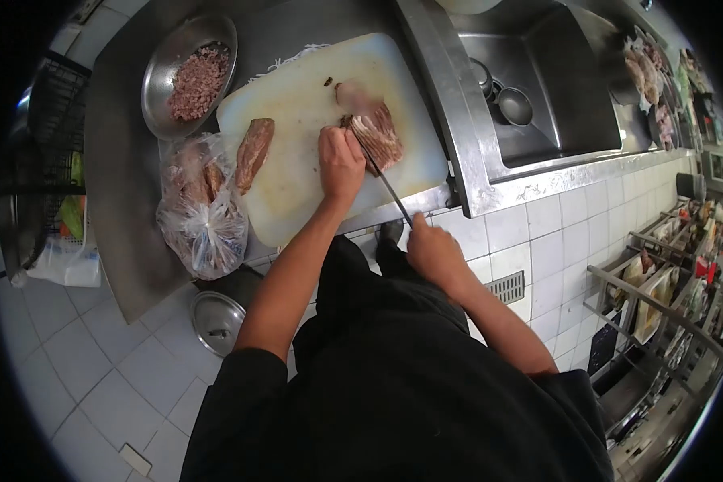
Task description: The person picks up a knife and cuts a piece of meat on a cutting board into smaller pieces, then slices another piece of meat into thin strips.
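On the white cutting board (297, 193), a piece of meat (384, 132) lies near the right side, its surface marked with slices or ridges. My left hand (342, 161) is closed, its bent fingers gripping the meat's left edge. In my right hand (435, 253), closed around the handle, is a knife (391, 191) whose blade reaches up to the meat beside my left fingers. A second, longer chunk of meat (255, 153) rests apart at the board's left. Both fingertips and the blade's tip are partly hidden.
A metal bowl (150, 104) of chopped meat (198, 82) and a knotted plastic bag (205, 209) of meat stand left of the board. To the right is a metal sink (566, 120) with a ladle (514, 106). A lidded pot (218, 323) sits below the counter.
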`<state>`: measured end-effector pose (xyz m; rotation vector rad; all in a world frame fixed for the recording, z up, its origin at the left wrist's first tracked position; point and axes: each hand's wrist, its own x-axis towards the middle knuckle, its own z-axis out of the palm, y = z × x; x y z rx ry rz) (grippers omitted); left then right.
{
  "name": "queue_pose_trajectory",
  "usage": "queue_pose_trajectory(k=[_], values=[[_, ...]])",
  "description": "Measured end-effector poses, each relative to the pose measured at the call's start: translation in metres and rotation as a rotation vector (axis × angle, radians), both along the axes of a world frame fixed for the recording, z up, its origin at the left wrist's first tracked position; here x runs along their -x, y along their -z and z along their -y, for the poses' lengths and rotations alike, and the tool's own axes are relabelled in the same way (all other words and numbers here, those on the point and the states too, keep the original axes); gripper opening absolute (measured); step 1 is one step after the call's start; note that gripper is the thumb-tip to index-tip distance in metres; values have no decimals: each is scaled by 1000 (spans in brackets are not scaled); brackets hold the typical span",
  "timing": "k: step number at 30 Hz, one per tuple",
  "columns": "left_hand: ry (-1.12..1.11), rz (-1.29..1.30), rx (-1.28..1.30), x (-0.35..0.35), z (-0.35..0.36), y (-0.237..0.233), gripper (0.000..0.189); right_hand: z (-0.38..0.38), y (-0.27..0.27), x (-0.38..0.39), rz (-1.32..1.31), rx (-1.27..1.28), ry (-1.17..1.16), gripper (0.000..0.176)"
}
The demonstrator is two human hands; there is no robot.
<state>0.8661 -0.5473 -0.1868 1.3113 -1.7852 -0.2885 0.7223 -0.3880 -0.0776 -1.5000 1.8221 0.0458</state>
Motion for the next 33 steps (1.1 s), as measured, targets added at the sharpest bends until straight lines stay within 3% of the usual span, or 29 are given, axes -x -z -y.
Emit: queue_pose_trajectory(k=[6,12,15,21,27,33], values=[[-7,-11,17,2,-1,-6,9,-20,8,3,6,9,4,24],[-15,29,-5,2,-1,-3,9,54,30,-20,27,174,-7,26],[-16,14,-13,3,-3,-5,9,48,19,-14,32,127,-2,27],[-5,6,-26,2,-4,-10,10,-69,-16,28,-15,-48,-7,23],[61,-99,-112,-12,-12,-10,16,-80,-83,53,15,-124,36,22],[56,-212,-281,-17,-21,-20,16,-71,-94,46,136,118,91,19]])
